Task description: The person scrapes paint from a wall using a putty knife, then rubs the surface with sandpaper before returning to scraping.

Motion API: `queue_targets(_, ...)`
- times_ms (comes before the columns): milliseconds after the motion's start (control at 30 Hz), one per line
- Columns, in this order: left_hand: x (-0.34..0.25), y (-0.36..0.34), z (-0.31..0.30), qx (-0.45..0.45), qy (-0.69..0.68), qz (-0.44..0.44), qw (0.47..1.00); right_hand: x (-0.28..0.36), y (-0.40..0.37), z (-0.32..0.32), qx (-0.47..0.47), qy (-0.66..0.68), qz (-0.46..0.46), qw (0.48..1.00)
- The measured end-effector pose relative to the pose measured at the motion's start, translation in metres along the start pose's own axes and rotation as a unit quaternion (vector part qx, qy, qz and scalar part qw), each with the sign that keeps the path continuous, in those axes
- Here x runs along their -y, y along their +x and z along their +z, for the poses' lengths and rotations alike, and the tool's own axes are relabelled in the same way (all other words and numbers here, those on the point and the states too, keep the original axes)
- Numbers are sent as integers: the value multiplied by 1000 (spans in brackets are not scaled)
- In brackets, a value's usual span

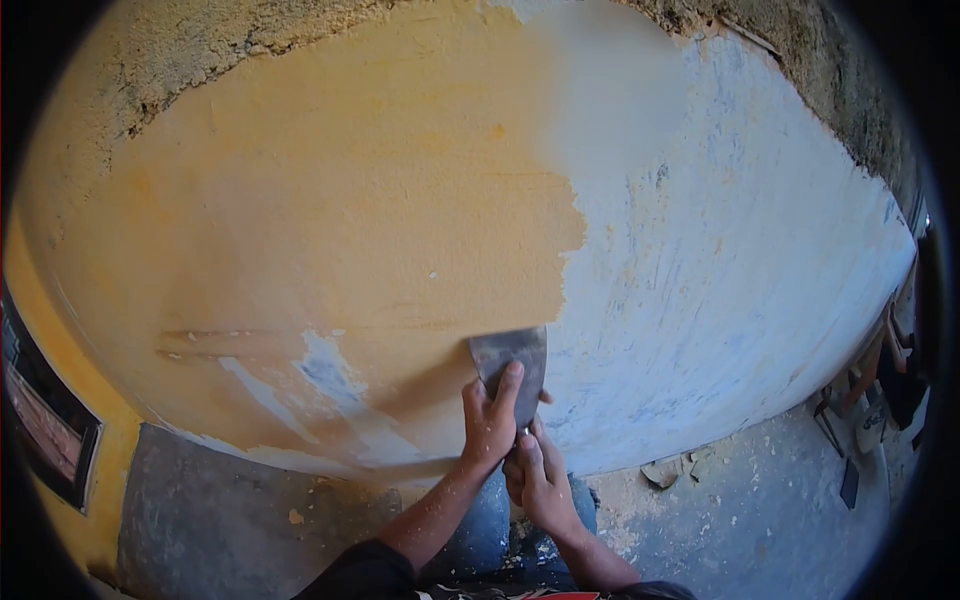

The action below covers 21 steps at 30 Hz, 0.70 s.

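A wide-bladed metal scraper (pixel 522 352) stands with its flat edge up against the yellow paint (pixel 400 220) on the wall, near where the paint ends. My left hand (pixel 488 425) grips the lower blade, its thumb laid flat on the metal. Just below and to the right, my right hand (pixel 540 485) is closed around the handle, most of which its fingers hide. Right of the scraper the wall shows a scraped whitish-blue surface (pixel 680 280). Lower left of the blade, a few pale bare streaks (pixel 330 375) break the yellow.
Rough, crumbly plaster (pixel 200 50) borders the wall above. Paint flakes (pixel 660 475) lie scattered on the grey floor (pixel 730 520). A dark-framed opening (pixel 85 460) is at the left edge. At the far right are a person's limbs (pixel 885 360) and some items on the floor.
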<state>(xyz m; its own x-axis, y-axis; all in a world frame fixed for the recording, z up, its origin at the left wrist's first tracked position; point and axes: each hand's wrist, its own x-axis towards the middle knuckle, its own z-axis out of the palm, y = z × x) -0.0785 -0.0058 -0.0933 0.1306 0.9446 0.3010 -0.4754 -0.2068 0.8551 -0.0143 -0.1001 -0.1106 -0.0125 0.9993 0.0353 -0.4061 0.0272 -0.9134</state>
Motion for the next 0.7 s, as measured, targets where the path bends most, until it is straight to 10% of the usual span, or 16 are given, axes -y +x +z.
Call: queue_targets(700, 11, 3, 12, -16, -13, -26, 999, 9, -2, -12, -27, -41, 24, 999)
